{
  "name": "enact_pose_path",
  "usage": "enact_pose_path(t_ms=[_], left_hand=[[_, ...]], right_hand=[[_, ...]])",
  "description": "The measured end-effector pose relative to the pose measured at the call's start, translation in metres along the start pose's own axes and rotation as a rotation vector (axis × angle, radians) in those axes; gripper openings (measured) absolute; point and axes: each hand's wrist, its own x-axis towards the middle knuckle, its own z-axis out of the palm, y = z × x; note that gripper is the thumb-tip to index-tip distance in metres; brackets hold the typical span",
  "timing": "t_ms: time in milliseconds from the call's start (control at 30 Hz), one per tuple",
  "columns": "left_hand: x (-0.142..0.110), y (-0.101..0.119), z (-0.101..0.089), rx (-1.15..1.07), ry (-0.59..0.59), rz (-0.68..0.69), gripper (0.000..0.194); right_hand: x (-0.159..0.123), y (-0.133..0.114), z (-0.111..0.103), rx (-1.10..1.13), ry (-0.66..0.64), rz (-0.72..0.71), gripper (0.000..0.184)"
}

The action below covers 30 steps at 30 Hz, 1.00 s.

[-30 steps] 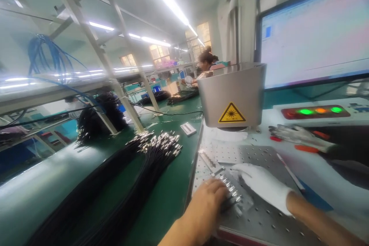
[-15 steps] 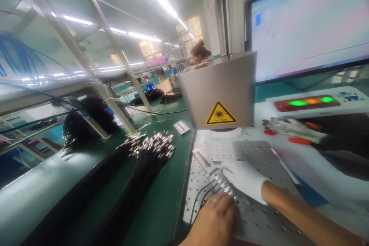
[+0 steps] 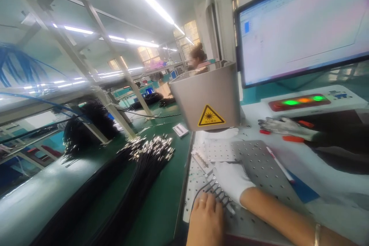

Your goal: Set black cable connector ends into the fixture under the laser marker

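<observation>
My bare left hand (image 3: 206, 215), with a ring on one finger, lies over several thin black cables (image 3: 199, 191), its fingers together and bent down on them. The cables' silver metal connectors (image 3: 221, 193) sit side by side in a slanting row on a toothed metal fixture (image 3: 201, 163). Against the far side of that row rests my right hand (image 3: 232, 180) in a white glove. Its fingertips are blurred and partly hidden at the connectors, so their grip cannot be made out. Both hands are low over the perforated metal plate (image 3: 253, 157).
A metal laser housing (image 3: 209, 96) with a yellow warning sign overhangs the plate. Bundled black cables (image 3: 135, 184) cover part of the green bench at left. To the right are a monitor (image 3: 302, 34), a marker pen (image 3: 279, 165), and grey gloves (image 3: 288, 127) by red-handled tools.
My left hand has shifted slightly left and spread further over the cables. The gloved right hand remains at the connectors. The whole view has moved a little.
</observation>
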Motion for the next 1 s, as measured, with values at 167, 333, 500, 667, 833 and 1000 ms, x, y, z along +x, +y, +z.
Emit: enact_pose_path(t_ms=[167, 333, 500, 667, 833, 1000], left_hand=[[-0.004, 0.007, 0.018, 0.082, 0.025, 0.014, 0.019], [-0.007, 0.007, 0.021, 0.053, 0.043, 0.068, 0.02], [-0.005, 0.015, 0.023, 0.068, 0.004, -0.055, 0.022], [0.0, 0.013, 0.005, 0.03, -0.056, 0.027, 0.019], [0.009, 0.01, 0.0, 0.077, -0.174, -0.087, 0.023], [0.016, -0.002, 0.005, 0.101, -0.029, -0.061, 0.023]], right_hand=[[-0.001, 0.0, 0.0, -0.005, -0.028, 0.024, 0.032], [-0.003, -0.001, 0.003, 0.028, -0.003, 0.032, 0.027], [-0.007, -0.002, 0.002, 0.043, 0.003, 0.009, 0.034], [-0.006, 0.004, -0.008, 0.005, -0.042, -0.055, 0.027], [0.003, 0.022, -0.017, -0.039, -0.095, -0.228, 0.019], [0.002, 0.021, -0.019, -0.055, -0.092, -0.266, 0.03]])
